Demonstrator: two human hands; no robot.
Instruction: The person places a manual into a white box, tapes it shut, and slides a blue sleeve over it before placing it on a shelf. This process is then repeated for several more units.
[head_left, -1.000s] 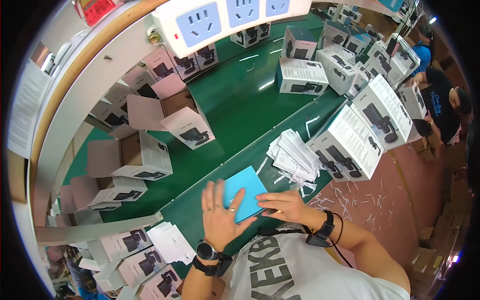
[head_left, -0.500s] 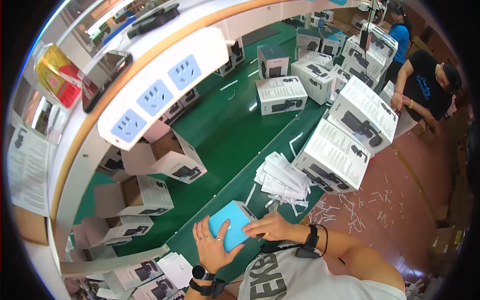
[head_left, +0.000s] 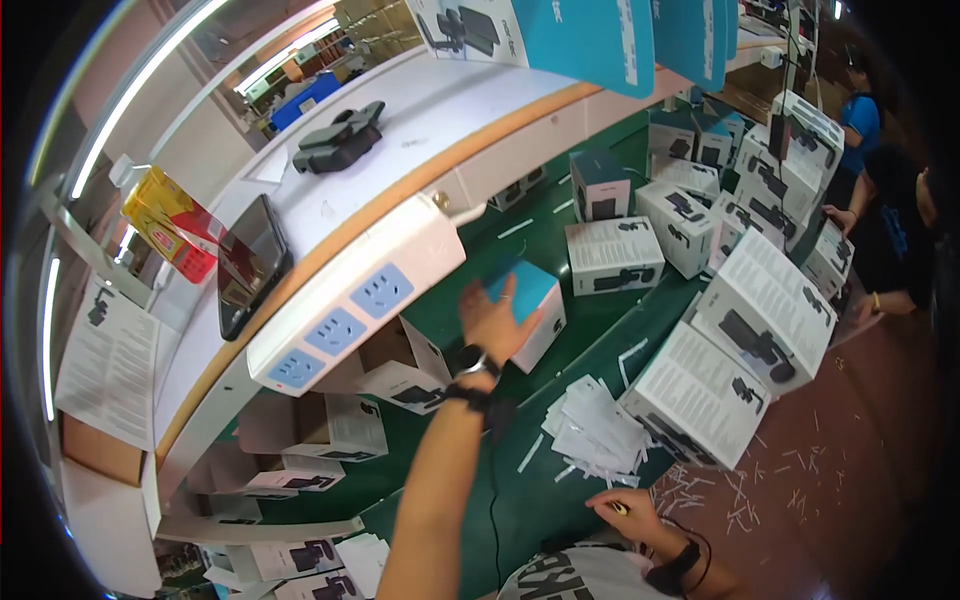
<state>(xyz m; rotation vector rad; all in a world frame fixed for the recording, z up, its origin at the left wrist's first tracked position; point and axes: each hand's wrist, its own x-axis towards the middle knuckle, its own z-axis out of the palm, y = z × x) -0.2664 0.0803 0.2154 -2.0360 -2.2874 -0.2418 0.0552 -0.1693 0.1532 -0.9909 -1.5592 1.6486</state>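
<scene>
A white carton with a blue top (head_left: 540,318) stands on the green conveyor, beyond the near work strip. My left hand (head_left: 492,322) is stretched out at its near left corner. The fingers are spread and slightly blurred, with the thumb near the carton's front side; how firmly they touch it is hard to see. Close to my body, my right hand (head_left: 632,517) is closed around a small tool with a yellow part (head_left: 620,508), mostly hidden in the fingers. Just beyond that hand lies a pile of white paper slips (head_left: 595,430).
Printed cartons (head_left: 697,393) stack at the right edge above a floor strewn with paper strips. More cartons (head_left: 613,256) stand farther along. Open boxes (head_left: 345,428) line the left, under a shelf with a power strip (head_left: 355,305) and phone (head_left: 252,265). Co-workers (head_left: 900,230) stand at far right.
The blue-topped carton has gone from in front of me to farther out on the conveyor, with my left hand reaching after it. My right hand has moved off the carton toward the right.
</scene>
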